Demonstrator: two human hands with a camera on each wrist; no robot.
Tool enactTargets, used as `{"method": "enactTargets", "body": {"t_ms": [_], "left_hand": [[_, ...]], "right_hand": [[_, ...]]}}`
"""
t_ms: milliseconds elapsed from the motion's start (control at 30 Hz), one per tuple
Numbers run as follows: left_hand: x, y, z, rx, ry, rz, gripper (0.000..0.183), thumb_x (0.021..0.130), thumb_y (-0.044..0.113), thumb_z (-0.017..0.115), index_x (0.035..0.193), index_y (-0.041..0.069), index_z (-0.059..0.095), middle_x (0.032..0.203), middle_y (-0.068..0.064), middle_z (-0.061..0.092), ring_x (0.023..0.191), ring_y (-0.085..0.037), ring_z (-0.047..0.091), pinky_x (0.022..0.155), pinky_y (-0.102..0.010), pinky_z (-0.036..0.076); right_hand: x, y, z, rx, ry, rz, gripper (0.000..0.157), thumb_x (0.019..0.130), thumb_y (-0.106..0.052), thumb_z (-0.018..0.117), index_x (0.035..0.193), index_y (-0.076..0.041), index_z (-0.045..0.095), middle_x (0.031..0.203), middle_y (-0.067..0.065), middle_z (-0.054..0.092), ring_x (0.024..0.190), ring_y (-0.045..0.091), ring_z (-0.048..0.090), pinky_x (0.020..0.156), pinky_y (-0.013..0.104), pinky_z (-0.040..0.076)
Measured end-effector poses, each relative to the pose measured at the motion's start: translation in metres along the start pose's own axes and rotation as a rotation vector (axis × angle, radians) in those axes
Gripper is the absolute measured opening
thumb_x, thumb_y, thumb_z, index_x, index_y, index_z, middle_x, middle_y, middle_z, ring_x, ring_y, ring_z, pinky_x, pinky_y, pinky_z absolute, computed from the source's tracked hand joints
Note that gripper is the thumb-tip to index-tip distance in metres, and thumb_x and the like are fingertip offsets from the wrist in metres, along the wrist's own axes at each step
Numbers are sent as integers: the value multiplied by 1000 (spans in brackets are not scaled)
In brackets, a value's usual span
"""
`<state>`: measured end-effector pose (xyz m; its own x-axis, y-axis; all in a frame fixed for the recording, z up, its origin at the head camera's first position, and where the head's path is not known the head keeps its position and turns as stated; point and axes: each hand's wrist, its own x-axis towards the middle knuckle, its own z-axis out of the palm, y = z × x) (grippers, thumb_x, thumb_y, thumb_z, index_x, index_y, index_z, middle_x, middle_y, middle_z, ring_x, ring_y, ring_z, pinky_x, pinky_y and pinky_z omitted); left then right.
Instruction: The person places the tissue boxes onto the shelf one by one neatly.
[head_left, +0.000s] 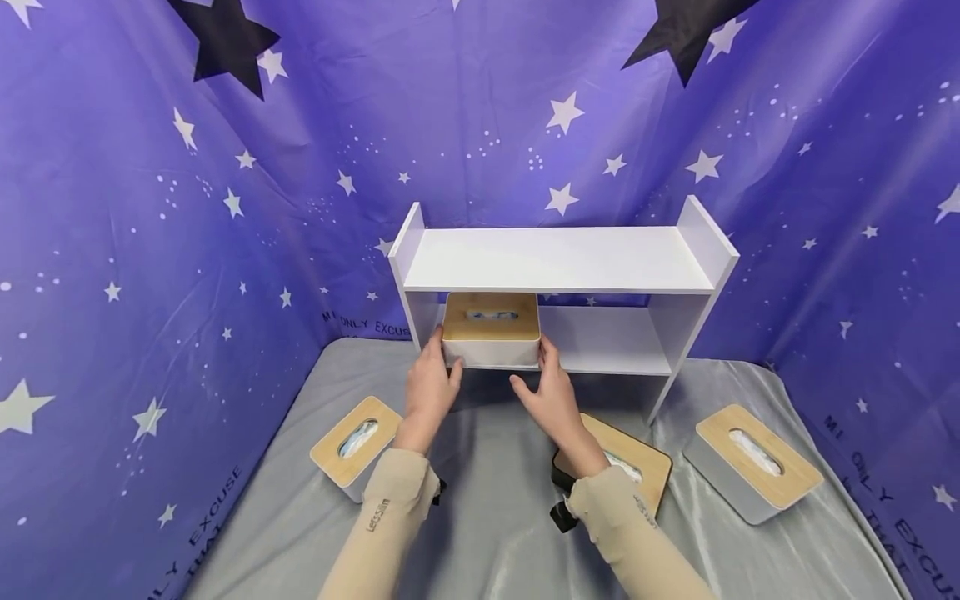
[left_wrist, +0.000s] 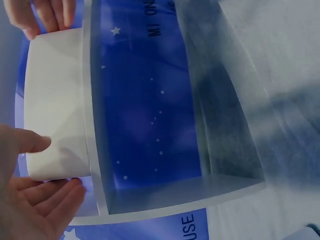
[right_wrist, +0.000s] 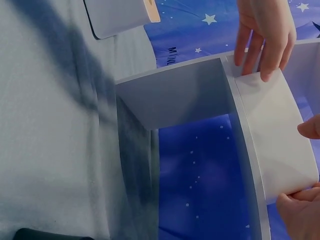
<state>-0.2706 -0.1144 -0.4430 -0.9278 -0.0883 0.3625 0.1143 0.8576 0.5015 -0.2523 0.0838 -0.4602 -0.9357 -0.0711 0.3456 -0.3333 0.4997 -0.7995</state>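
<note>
A white tissue box [head_left: 491, 352] with a wooden lid sits at the left part of the lower board of a white two-tier shelf [head_left: 555, 260]. At the box's left end is my left hand [head_left: 429, 387], its fingers along the side and its thumb on the front face. On the opposite end, the fingers of my right hand [head_left: 551, 398] press against the side, while its thumb points away from the front. The left wrist view shows the box's front face [left_wrist: 57, 105] between both hands, close to the board's front edge.
Another wooden-lidded tissue box [head_left: 358, 442] stands left of my left forearm. A dark-sided one [head_left: 637, 454] lies partly hidden under my right forearm, and a grey one [head_left: 753, 462] stands farther right. Grey cloth [head_left: 495, 533] covers the table; a starry purple curtain [head_left: 480, 125] hangs behind.
</note>
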Motion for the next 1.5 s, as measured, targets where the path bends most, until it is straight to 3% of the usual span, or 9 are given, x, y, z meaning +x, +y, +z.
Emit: {"method": "enactTargets", "body": {"t_ms": [333,600,767,1067,1133,1233,1300,1400,1500], "left_hand": [[-4,-4,1,-153,-152,-15,101,89,29,74,160,2,7,161,-23,29,129,-47,52,105,-56,47],[-11,-11,5,-348,-135,-5,99,90,19,72,160,2,4,162,-25,24,138,-39,46,91,-45,59],[-28,-13,12,-473,-52,9,91,94,14,67,161,7,5,164,-20,23,143,-37,41,96,-50,56],[-56,-20,35,-525,27,62,80,93,6,67,158,6,20,160,-15,34,132,-37,54,101,-51,53],[-59,-20,39,-529,22,72,79,93,6,67,158,8,23,162,-13,31,133,-37,53,102,-51,53],[-64,-19,46,-527,35,93,79,91,3,68,157,7,26,162,-14,30,132,-36,54,100,-51,53],[-67,-16,51,-528,53,112,78,90,2,68,156,6,28,161,-15,30,131,-37,55,99,-52,53],[-73,-10,56,-532,57,143,75,90,2,68,155,4,30,158,-17,35,128,-35,57,101,-51,52],[-78,-3,61,-546,32,161,73,91,6,69,154,5,32,156,-18,37,127,-34,58,104,-50,51]], "right_hand": [[-6,3,4,16,-29,-16,89,94,-16,67,159,2,9,164,27,16,143,45,38,114,54,40],[-11,5,5,2,-1,-26,92,93,-15,67,159,2,6,165,26,12,148,41,31,116,52,39],[-16,12,-4,4,35,-32,88,92,-13,68,159,0,12,163,23,20,148,39,32,116,52,39],[-34,30,-23,-38,42,-35,84,91,-9,70,157,0,18,157,25,31,145,39,36,115,54,40],[-39,32,-27,-61,58,-45,82,91,-10,70,157,-1,22,157,24,33,141,41,40,111,56,43],[-45,36,-34,-101,64,-58,79,92,-11,70,157,-2,26,157,23,34,105,41,62,92,53,54],[-48,38,-38,-127,66,-70,77,92,-11,70,156,-4,28,158,22,35,103,42,63,90,55,53],[-52,43,-45,-130,57,-81,76,92,-10,69,156,-5,29,159,20,34,120,42,58,97,58,49],[-54,49,-51,-126,57,-80,77,91,-9,70,156,-5,30,160,20,33,144,43,35,110,63,38]]}}
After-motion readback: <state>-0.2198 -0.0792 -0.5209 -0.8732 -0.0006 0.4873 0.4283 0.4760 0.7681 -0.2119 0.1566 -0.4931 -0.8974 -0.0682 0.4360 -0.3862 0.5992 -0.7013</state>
